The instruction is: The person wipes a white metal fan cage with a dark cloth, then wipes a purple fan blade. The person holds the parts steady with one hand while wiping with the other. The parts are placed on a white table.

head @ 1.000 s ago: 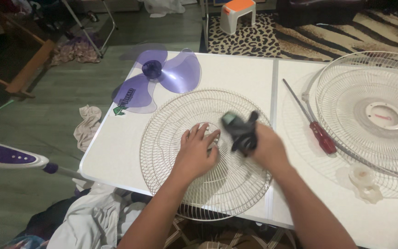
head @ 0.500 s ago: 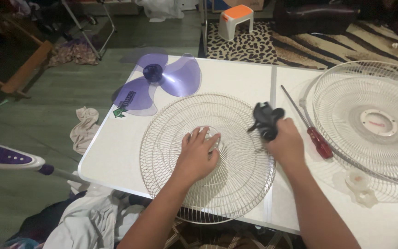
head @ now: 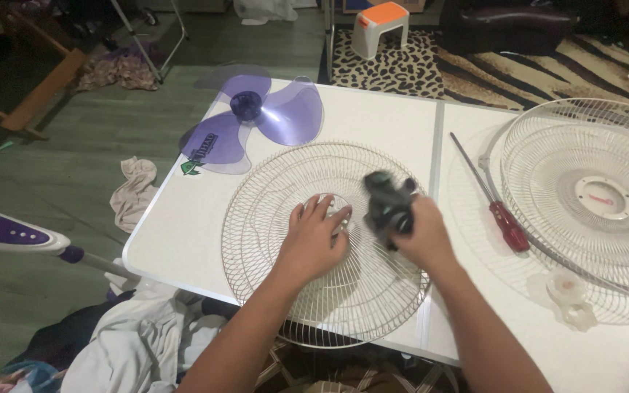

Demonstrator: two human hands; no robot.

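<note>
On white folding table (head: 183,240), wire fan guard (head: 271,182) lies domed. Left hand (head: 311,244) pressed flat on hub, fingers spread, steadying it. Right hand (head: 420,236) clenched round dark rag (head: 387,204) (blurred) above grille. Red-handled screwdriver (head: 507,222) nearby.

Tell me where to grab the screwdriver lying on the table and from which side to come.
Take the screwdriver by its thick red handle, coming from above. It lies flat on the white table, the handle end nearest you, the thin shaft pointing away beside the fan guard.
</note>
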